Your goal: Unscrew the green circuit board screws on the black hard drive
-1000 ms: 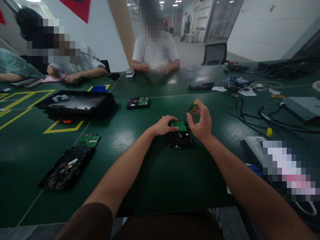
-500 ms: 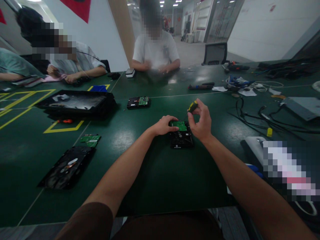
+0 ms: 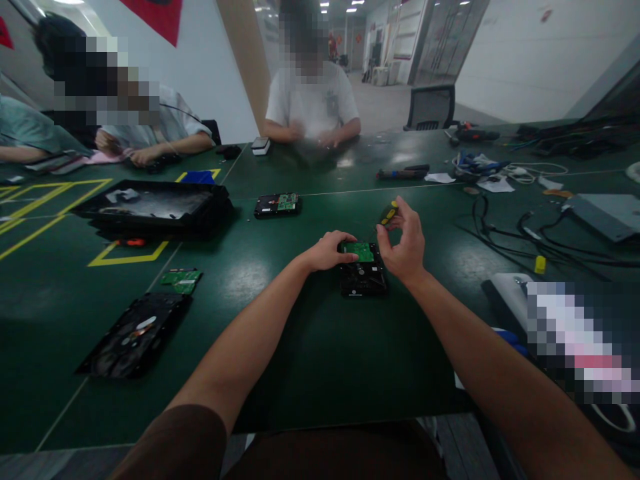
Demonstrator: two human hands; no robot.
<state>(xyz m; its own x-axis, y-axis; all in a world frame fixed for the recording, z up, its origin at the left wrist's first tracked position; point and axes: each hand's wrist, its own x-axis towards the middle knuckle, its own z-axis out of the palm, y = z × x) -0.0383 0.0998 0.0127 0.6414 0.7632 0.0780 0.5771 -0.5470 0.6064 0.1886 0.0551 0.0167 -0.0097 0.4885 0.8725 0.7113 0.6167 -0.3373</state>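
A black hard drive (image 3: pixel 364 280) lies on the green table in front of me, with its green circuit board (image 3: pixel 361 251) at the far end. My left hand (image 3: pixel 327 252) grips the drive's far left side, thumb over the board's edge. In my right hand (image 3: pixel 404 243) is a yellow-and-black screwdriver (image 3: pixel 388 213), held between fingers and thumb. Its handle leans up to the right and its thin shaft points down toward the board's far right part. Whether the tip touches a screw is too small to tell.
At left lie another hard drive (image 3: pixel 135 333) and a loose circuit board (image 3: pixel 181 281). Beyond are a black tray (image 3: pixel 155 207) and a third drive (image 3: pixel 277 205). Black cables (image 3: pixel 530 233) and a grey metal box (image 3: pixel 607 215) lie at right. Several people sit across the table.
The screwdriver's handle has turned and tilted slightly to the right in my right hand, which has shifted a little. My left hand and the hard drive stay in place.
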